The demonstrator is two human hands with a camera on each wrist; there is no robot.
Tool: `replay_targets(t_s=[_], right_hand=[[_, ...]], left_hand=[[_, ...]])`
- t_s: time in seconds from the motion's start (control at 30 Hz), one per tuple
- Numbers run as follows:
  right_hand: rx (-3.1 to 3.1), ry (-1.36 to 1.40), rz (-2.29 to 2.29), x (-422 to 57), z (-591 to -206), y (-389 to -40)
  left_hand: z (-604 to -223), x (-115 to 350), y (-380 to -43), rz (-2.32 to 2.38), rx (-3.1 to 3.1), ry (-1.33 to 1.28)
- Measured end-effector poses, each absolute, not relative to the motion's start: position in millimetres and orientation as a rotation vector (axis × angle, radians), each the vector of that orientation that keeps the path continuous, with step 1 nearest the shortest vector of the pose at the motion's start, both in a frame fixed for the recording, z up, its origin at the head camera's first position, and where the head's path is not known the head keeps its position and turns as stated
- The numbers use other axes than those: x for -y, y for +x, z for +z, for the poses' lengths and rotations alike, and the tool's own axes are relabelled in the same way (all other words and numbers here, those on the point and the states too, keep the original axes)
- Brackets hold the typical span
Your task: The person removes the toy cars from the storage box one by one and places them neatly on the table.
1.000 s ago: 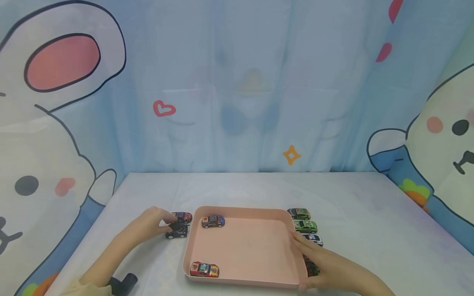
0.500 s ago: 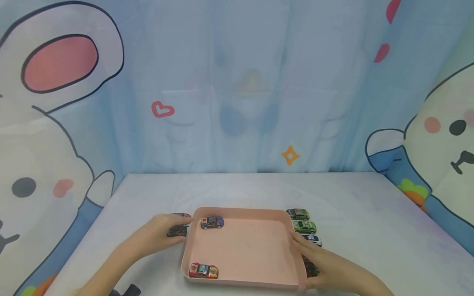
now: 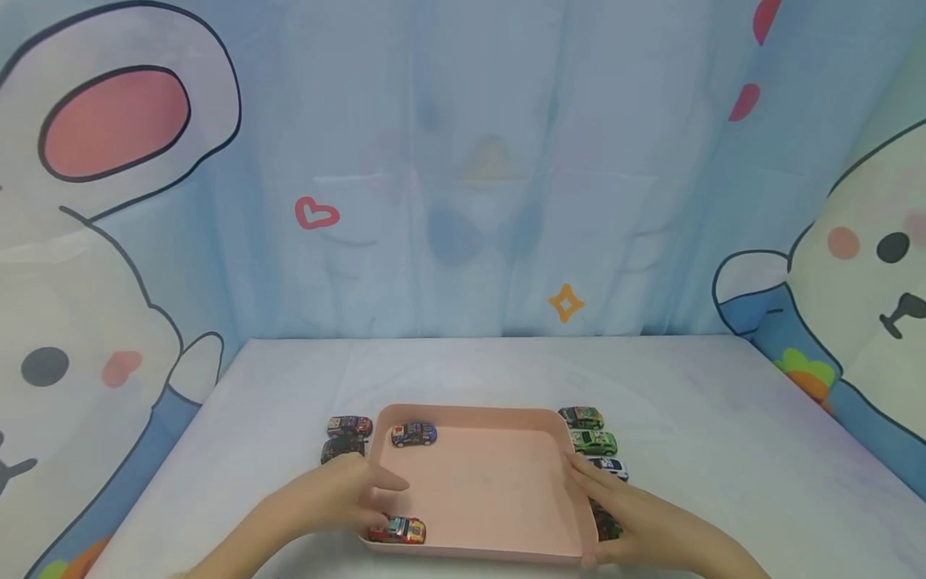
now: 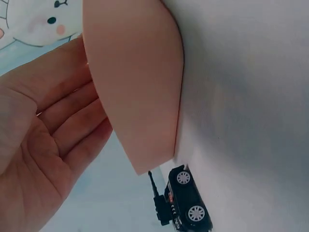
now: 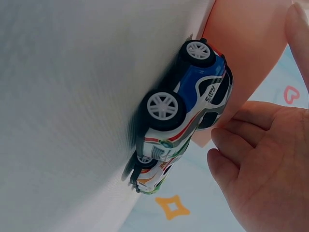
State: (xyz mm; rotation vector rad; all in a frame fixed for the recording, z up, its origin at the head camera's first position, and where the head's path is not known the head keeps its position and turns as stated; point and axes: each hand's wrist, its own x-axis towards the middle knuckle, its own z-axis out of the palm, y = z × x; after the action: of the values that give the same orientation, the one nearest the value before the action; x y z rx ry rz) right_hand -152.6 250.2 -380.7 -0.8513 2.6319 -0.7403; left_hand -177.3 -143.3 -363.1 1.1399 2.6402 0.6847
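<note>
My left hand (image 3: 336,494) reaches over the left rim of the pink tray (image 3: 499,482). Its fingers spread above the red and yellow toy car (image 3: 405,530) in the tray's near left corner, the thumb overlapping the car. The left wrist view shows the left palm (image 4: 53,135) uncurled, its fingertips hidden behind the tray wall (image 4: 137,82). My right hand (image 3: 644,519) rests along the tray's right side, fingers on the rim and thumb at the near corner. A blue toy car (image 3: 414,434) sits in the far left corner.
Left of the tray stand a dark red toy car (image 3: 350,426) and a black toy car (image 3: 343,448) with a gun-like top. Along the right side are a green car (image 3: 595,442), a white car (image 3: 610,467) and others, partly covered by my hand. A curtain (image 3: 463,241) hangs behind.
My left hand has left the black and dark red cars outside the tray and moved nearer and right, over the red and yellow car. The right hand stays at the tray's right side.
</note>
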Motion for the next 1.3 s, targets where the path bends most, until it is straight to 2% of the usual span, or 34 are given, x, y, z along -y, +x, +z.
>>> replay_targets(t_s=[0.5,1.3], right_hand=[[-2.646,-0.863,-0.721,-250,-380,-152],[-2.666,-0.905,-0.699,-252,-381,-150]], left_hand=[[-375,131,-173,0.408,-2.684,1.293],[-369,121,-178,0.48,-2.814,1.273]])
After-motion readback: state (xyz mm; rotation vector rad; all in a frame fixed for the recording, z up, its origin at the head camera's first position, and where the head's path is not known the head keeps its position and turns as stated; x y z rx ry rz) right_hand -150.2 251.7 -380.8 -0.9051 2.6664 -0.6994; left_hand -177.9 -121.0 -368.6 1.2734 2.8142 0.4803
